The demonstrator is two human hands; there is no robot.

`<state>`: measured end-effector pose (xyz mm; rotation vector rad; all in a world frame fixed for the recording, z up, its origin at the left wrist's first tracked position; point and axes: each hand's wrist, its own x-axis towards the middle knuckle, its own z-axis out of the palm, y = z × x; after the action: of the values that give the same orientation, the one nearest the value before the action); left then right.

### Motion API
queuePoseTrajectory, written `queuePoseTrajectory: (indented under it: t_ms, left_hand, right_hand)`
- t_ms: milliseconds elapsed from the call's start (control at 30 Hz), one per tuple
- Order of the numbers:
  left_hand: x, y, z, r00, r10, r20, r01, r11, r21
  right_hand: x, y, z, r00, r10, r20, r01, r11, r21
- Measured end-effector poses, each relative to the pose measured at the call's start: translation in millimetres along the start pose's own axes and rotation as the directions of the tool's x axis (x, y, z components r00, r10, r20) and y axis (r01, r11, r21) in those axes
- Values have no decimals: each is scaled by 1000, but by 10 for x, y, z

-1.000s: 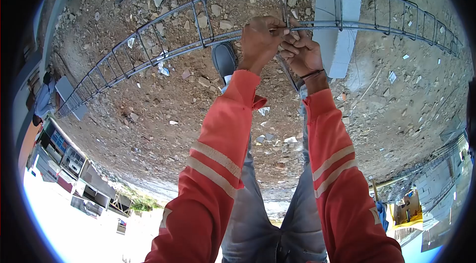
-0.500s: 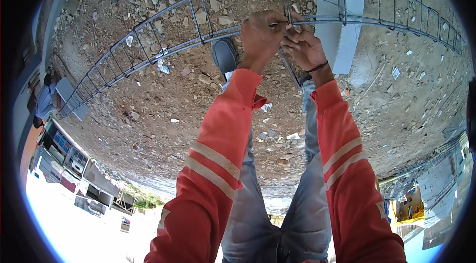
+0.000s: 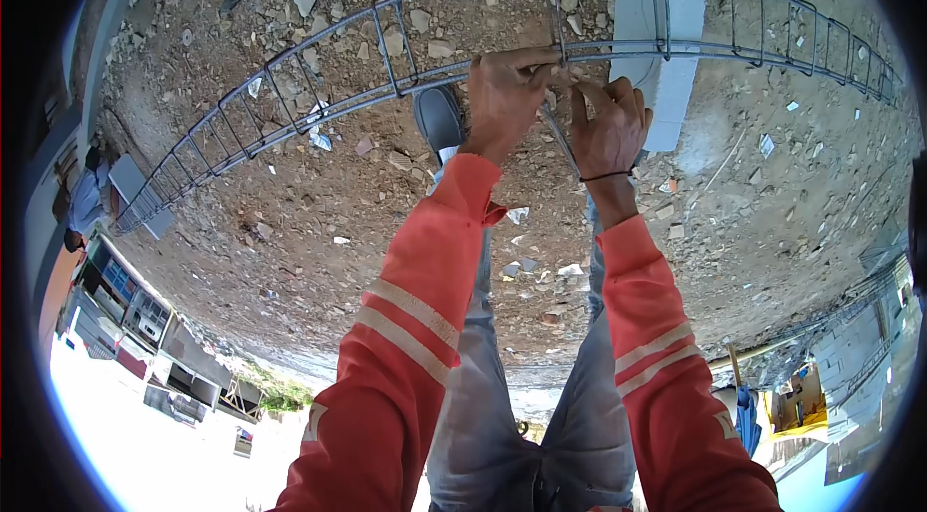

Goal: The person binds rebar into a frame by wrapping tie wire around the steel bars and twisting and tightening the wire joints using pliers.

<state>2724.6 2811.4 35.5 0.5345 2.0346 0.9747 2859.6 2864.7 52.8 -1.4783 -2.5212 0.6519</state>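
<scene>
At the cage (image 3: 618, 55), L hand (image 3: 504, 101) has forefinger straight, can't tell if pinching; nearside of cage, R hand (image 3: 610, 132), fingers bent, grip unclear. Slab (image 3: 671, 106) lies under cage.

Barred across the front by a rebar cage (image 3: 557, 14), passable only through the slots between its ties (image 3: 662, 8), with a pale slab (image 3: 688, 2) behind some. Tight near the left hand (image 3: 507, 99), between the lower bar and a dark shoe (image 3: 438, 118). Obstructed between that hand and the right hand (image 3: 610, 130) by a slanting metal rod (image 3: 562, 142). Wide open outside both sleeves, over rubble-strewn ground (image 3: 309, 222).
</scene>
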Motion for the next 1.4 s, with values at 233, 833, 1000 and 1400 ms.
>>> queuePoseTrajectory:
  t_ms: [233,833,1000,1400]
  left_hand:
    - [178,33,-268,951,101,293,-111,994,18]
    - [76,87,-192,932,220,286,-265,956,127]
    - [113,47,-180,919,249,307,-294,949,110]
    - [257,81,-89,955,116,271,-208,917,341]
  right_hand:
    - [-201,-76,-212,977,43,211,-59,996,71]
    - [575,145,-438,569,424,705,-802,97,589]
    - [15,386,209,182,466,866,-672,-583,456]
    - [-1141,708,871,180,131,975,-817,-533,222]
